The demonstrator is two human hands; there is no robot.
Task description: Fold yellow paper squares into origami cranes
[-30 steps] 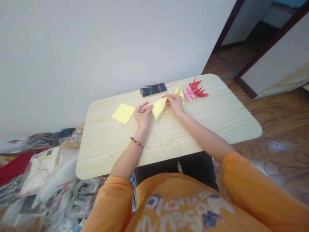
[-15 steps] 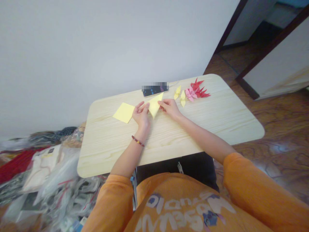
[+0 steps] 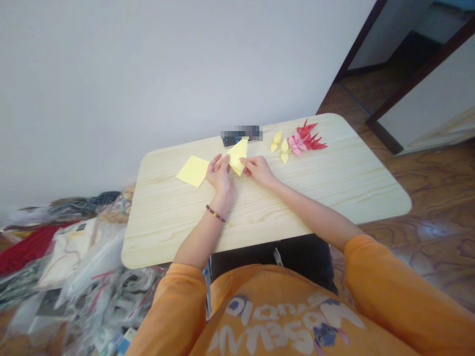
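Note:
Between my two hands is a folded piece of yellow origami paper (image 3: 237, 154), lifted above the tabletop. My left hand (image 3: 219, 174) pinches its left edge between thumb and fingers. On the paper's right side, my right hand (image 3: 258, 169) grips the edge with thumb and fingertips closed. A flat square of yellow paper (image 3: 193, 171) lies on the table just left of my left hand. To the right of my hands rest two small folded yellow paper pieces (image 3: 284, 150), a pink folded paper flower (image 3: 297, 143) and red folded paper pieces (image 3: 314, 141).
A phone (image 3: 232, 141), partly blurred out, lies at the back of the pale wooden table (image 3: 166, 217), close to the wall. Plastic bags and folded clothes (image 3: 77, 257) are heaped on the floor to the left. A doorway stands at the right.
The folded yellow paper has turned slightly between my hands, and its lower point looks shorter. My right hand has moved a little left and down along its edge.

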